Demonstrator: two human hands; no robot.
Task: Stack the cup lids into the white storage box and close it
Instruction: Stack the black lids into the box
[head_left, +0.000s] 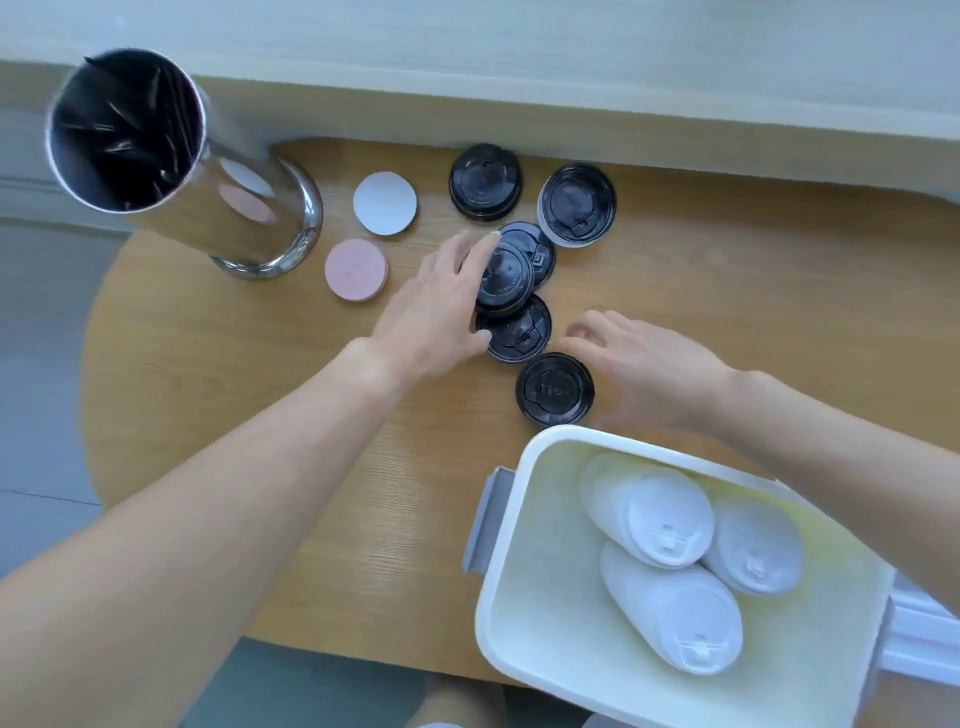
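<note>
— While white lids already lie in the storage box (524, 519), what holds the black ones?
— Left hand (436, 312) clasps a black lid stack (503, 278) for gathering; right hand (649, 369) hovers open, empty.

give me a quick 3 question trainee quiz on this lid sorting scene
1. True or false: the box already holds white lids.
2. Which hand grips a stack of black lids? A) left B) right
3. Fill in: the pink disc lies beside the metal ____.

Key
1. True.
2. A: the left hand holds the stack; the right hand is open beside a single black lid.
3. Cylinder.
</note>
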